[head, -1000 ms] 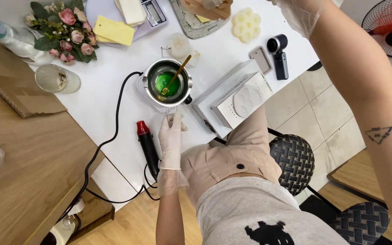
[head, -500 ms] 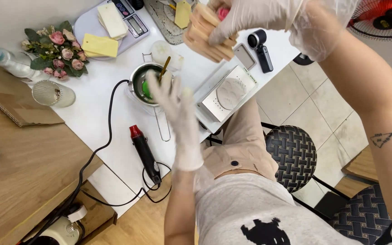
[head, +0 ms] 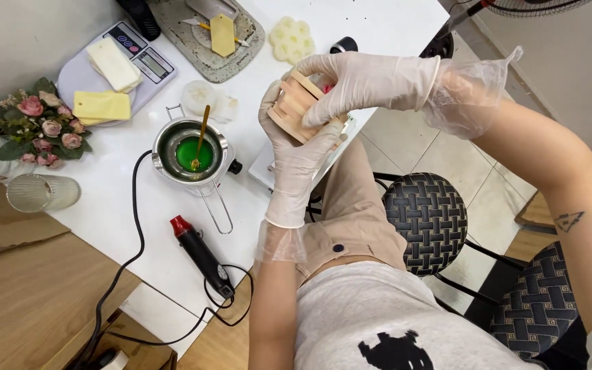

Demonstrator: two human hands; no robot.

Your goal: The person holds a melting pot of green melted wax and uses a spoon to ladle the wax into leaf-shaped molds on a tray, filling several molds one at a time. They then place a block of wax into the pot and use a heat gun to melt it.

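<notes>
Wooden slatted block (head: 296, 108) clasped between both gloved hands: left (head: 294, 159); right (head: 359, 82)

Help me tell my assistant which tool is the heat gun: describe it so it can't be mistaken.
On the white table, look just below the steel pot of green liquid. The heat gun lies there near the table edge, a black stick-shaped tool trailing a black cord. Its red tip sets it apart.

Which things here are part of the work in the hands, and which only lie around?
In hand: slatted wooden block, held by gloved left hand and gloved right hand.

Lying about: steel pot of green liquid, black heat gun with red tip, pink flower bunch, ribbed glass.
</notes>
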